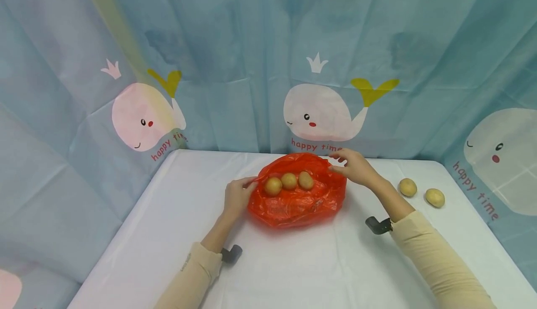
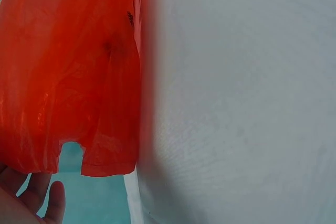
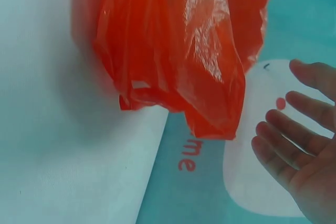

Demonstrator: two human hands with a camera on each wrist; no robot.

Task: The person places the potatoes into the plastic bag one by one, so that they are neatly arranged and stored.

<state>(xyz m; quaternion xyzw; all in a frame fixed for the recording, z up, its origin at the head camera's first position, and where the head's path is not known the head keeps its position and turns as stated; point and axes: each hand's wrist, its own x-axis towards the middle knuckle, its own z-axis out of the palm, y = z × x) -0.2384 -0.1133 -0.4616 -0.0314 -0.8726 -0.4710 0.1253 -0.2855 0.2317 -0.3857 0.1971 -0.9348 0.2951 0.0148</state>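
Note:
A red plastic bag lies spread on the white table, its mouth facing up. Three potatoes sit in a row inside it. At the bag's left edge my left hand pinches the rim between thumb and fingers; in the left wrist view the fingers show at the lower corner beside the red plastic. My right hand is by the bag's upper right edge. In the right wrist view its fingers are spread and apart from the bag, with nothing held.
Two more potatoes lie on the table at the right, one potato slightly farther back than the other potato. A blue curtain with whale prints hangs behind the white table. Dark wrist cameras sit on both wrists.

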